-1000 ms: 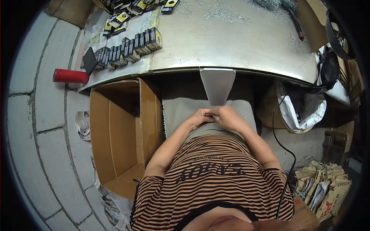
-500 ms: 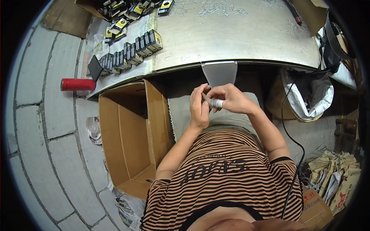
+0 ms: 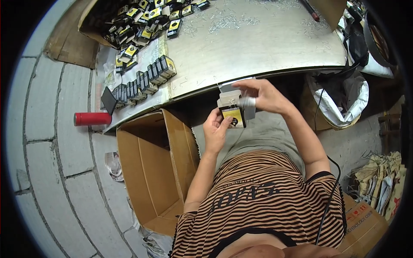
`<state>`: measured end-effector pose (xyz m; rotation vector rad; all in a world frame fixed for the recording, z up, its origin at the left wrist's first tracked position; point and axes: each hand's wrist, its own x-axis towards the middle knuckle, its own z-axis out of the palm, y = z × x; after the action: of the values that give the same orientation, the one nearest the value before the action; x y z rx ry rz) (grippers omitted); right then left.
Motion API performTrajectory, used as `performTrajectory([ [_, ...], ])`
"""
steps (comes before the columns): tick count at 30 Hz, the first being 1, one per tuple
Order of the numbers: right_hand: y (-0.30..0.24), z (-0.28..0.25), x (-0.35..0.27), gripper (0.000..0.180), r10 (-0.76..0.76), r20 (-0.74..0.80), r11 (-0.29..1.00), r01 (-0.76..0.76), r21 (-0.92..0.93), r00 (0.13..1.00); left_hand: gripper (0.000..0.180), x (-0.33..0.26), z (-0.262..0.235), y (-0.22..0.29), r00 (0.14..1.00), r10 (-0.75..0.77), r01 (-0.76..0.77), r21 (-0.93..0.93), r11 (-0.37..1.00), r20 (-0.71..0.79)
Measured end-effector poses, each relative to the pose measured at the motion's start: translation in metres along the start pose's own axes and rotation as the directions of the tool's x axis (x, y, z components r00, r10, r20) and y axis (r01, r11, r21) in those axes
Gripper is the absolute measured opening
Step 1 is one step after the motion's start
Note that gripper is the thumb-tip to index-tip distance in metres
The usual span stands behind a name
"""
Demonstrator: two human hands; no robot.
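A small black-and-yellow carton (image 3: 232, 115), its top flap raised, is held in the left hand (image 3: 216, 129) before the near edge of the bench (image 3: 258, 51). The right hand (image 3: 266, 95), blurred at the fingers, is held at the carton's open top. Similar boxes are lined in a row (image 3: 141, 84) by the near left corner and heaped in a pile (image 3: 146, 21) towards the far left corner. Thin metal pieces (image 3: 232, 23) are scattered towards the far edge.

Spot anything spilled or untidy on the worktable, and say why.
Loose metal pieces lie scattered across the tabletop at all angles, as if spilled. At the far left, small black-and-yellow boxes lie in a jumbled heap, unlike the row of boxes in front.
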<state>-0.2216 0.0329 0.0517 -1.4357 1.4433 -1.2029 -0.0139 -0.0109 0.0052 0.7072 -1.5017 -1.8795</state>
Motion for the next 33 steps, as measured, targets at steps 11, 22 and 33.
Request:
performTrajectory([
  [11, 0.004, 0.023, -0.014, 0.044, 0.059, -0.042, 0.894, -0.034, 0.447, 0.997, 0.05, -0.015, 0.017, 0.021, 0.935, 0.338, -0.312, 0.198, 0.929, -0.112],
  [22, -0.007, 0.056, -0.012, 0.02, 0.142, 0.057, 0.727, -0.143, 0.671, 0.988, 0.051, -0.009, -0.001, 0.005, 0.844, 0.535, -0.459, 0.464, 0.758, -0.039],
  [33, 0.013, 0.048, 0.016, 0.015, 0.234, 0.036, 0.912, -0.232, 0.337, 0.972, 0.078, 0.014, -0.015, 0.001, 0.956, 0.217, -0.163, 0.255, 0.953, -0.199],
])
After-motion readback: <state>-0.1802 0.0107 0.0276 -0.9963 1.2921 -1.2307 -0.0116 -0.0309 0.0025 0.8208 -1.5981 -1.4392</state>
